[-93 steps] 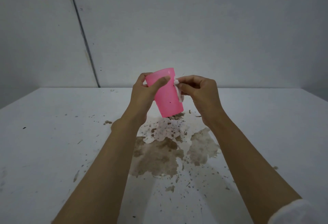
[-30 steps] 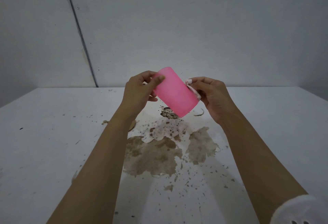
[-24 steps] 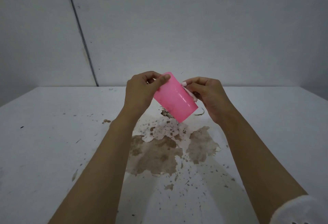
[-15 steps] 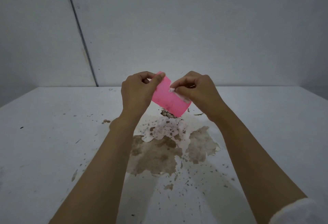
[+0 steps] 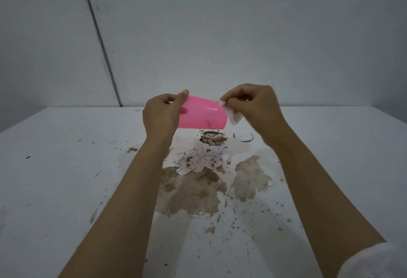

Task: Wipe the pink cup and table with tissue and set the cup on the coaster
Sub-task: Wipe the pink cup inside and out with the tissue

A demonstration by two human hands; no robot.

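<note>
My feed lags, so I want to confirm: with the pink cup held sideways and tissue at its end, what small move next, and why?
Probably slide the tissue down onto the lower wall of the pink cup and rub there. The left hand grips the cup on its side, the right hand pinches the tissue at its right end, and dark specks show on that wall.
</note>
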